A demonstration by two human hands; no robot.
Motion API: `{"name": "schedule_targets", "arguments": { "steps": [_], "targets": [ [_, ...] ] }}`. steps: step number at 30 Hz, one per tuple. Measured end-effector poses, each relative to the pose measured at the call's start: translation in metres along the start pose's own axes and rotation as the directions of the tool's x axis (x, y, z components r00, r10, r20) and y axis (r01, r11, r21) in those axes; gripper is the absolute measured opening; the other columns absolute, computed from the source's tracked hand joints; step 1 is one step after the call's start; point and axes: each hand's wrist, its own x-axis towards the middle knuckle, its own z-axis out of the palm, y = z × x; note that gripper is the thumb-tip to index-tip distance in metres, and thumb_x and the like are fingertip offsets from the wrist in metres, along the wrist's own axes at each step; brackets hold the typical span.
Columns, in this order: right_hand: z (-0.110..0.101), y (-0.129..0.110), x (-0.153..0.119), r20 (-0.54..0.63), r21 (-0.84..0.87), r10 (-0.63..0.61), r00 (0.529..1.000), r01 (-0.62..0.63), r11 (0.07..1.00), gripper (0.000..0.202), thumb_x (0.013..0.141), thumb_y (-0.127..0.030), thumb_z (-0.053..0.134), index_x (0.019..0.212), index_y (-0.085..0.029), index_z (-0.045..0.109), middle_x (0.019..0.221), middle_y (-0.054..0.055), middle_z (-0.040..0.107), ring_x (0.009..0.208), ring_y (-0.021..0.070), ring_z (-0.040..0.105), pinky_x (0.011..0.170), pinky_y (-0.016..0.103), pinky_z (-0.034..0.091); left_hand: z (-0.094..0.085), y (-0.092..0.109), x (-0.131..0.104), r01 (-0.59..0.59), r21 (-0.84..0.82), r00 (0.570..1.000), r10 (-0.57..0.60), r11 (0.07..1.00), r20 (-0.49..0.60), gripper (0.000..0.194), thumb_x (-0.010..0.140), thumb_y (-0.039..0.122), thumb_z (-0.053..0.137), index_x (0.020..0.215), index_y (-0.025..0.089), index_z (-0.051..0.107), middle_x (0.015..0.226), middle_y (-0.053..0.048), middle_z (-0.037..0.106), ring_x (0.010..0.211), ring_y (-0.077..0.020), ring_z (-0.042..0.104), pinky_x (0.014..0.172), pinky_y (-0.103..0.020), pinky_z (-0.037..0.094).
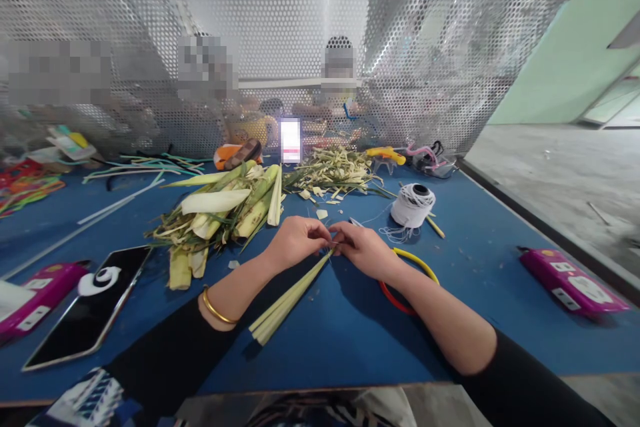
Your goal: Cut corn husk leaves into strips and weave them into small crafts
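My left hand (299, 240) and my right hand (363, 248) meet at the middle of the table, fingertips pinched close together. Between them is the narrow end of a folded bundle of corn husk strips (293, 297), whose wide end fans toward me on the table. A fine thread seems to run between my fingertips at that end; its exact path is too small to follow. Right of my hands stands a spool of white thread (411, 208) with loose strands at its foot. Partly hidden under my right forearm lies a yellow and red loop (420, 259), like scissor handles.
A heap of corn husks (220, 203) lies left, with husk scraps (335, 170) behind. A dark tablet or phone (95, 307) and a magenta case (43, 300) sit left, another magenta case (573, 280) right. A lit phone (291, 140) leans against the perforated metal screen (285, 20); people show behind it.
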Motion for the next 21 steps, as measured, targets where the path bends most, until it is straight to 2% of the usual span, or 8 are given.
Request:
{"name": "schedule_targets", "arguments": {
  "steps": [3,6,10,14,16,21],
  "targets": [
    [0.000,-0.001,0.000,-0.033,-0.029,0.002,0.999,-0.003,1.000,0.032,0.077,-0.002,0.049,0.101,-0.022,0.058,0.079,-0.001,0.070,0.075,0.0154,0.066,0.072,0.026,0.046,0.002,-0.003,-0.001,-0.148,0.235,0.988,0.152,0.961,0.002,0.014,0.075,0.015,0.059,0.077,0.020,0.072,0.074,-0.001,0.073,0.067,-0.0148,0.065,0.064,-0.022,0.045],
    [0.000,-0.001,0.000,-0.083,-0.015,0.011,0.997,-0.012,1.000,0.029,0.079,-0.005,0.048,0.101,-0.022,0.057,0.080,-0.001,0.070,0.074,0.0147,0.067,0.072,0.027,0.047,0.005,-0.009,-0.001,-0.270,0.461,0.956,0.293,0.846,0.022,0.016,0.083,0.021,0.056,0.083,0.022,0.072,0.084,-0.003,0.074,0.081,-0.0187,0.067,0.072,-0.025,0.044],
    [0.002,0.002,0.001,-0.132,0.008,0.025,0.991,-0.024,1.000,0.025,0.080,-0.011,0.051,0.099,-0.023,0.061,0.076,-0.001,0.070,0.072,0.0153,0.068,0.071,0.027,0.048,0.009,-0.017,-0.001,-0.328,0.572,0.915,0.402,0.752,-0.005,0.021,0.091,0.025,0.049,0.088,0.021,0.069,0.088,-0.005,0.074,0.083,-0.0190,0.067,0.074,-0.027,0.044],
    [0.003,0.008,0.004,-0.127,0.092,0.086,0.988,-0.074,0.993,0.023,0.077,-0.013,0.054,0.093,-0.022,0.069,0.076,0.000,0.072,0.071,0.0162,0.068,0.070,0.027,0.051,0.012,-0.018,-0.003,-0.359,0.642,0.863,0.502,0.677,-0.046,0.025,0.095,0.027,0.043,0.087,0.020,0.066,0.086,-0.005,0.071,0.083,-0.0171,0.065,0.074,-0.026,0.044],
    [0.004,0.010,0.005,-0.122,0.133,0.108,0.987,-0.092,0.987,0.025,0.075,-0.012,0.053,0.089,-0.022,0.071,0.076,0.000,0.073,0.071,0.0164,0.068,0.071,0.028,0.052,0.013,-0.017,-0.004,-0.394,0.699,0.829,0.559,0.597,-0.010,0.027,0.096,0.026,0.040,0.088,0.019,0.064,0.086,-0.006,0.070,0.083,-0.0172,0.064,0.074,-0.027,0.044],
    [0.005,0.011,0.005,-0.111,0.218,0.153,0.982,-0.127,0.968,0.021,0.074,-0.016,0.056,0.086,-0.020,0.073,0.075,0.001,0.072,0.070,0.0172,0.068,0.070,0.029,0.053,0.009,-0.016,-0.005,-0.487,0.801,0.755,0.629,0.349,0.185,0.024,0.096,0.018,0.037,0.090,0.015,0.060,0.083,-0.008,0.065,0.079,-0.0193,0.061,0.068,-0.030,0.045]
  ]
}}
